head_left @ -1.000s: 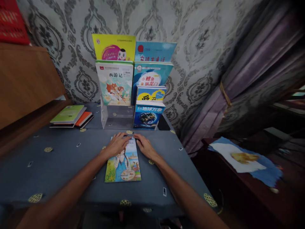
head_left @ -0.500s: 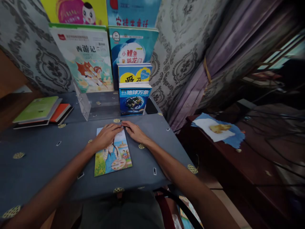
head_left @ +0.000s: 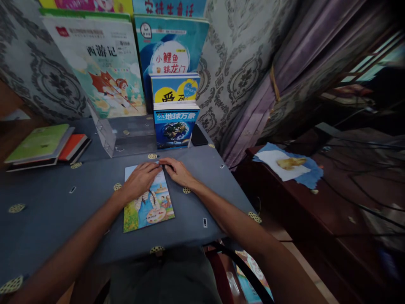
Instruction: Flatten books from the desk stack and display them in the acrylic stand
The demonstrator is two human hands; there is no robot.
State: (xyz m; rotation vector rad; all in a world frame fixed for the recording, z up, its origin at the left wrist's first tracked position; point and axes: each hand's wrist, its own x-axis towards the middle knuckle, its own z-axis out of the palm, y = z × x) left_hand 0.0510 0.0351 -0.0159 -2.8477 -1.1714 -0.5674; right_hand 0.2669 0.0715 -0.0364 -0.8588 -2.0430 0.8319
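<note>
A picture book (head_left: pixel 154 210) with a painted cover lies closed on the cloth-covered table, showing a figure in blue overalls and a paint palette. My left hand (head_left: pixel 141 180) rests flat across the upper part of the cover, fingers stretched toward the top right corner. At that corner, my right hand (head_left: pixel 177 172) has its fingers bent together against the book's edge, with its fingertips close to those of my left. What the right fingertips pinch is partly hidden. Both hands cover the title area.
Behind the book stands a clear display rack (head_left: pixel 106 135) with several upright children's books, a blue earth book (head_left: pixel 175 131) at front. A black phone (head_left: pixel 199 136) lies beside it. Stacked books (head_left: pixel 38 143) lie at left. Right of the table is a dark red surface (head_left: pixel 284 202) with cloth and cables.
The view has shifted slightly, so the rack and stacked books appear higher and further left. Both hands stay at the top of the book, almost unmoved.
</note>
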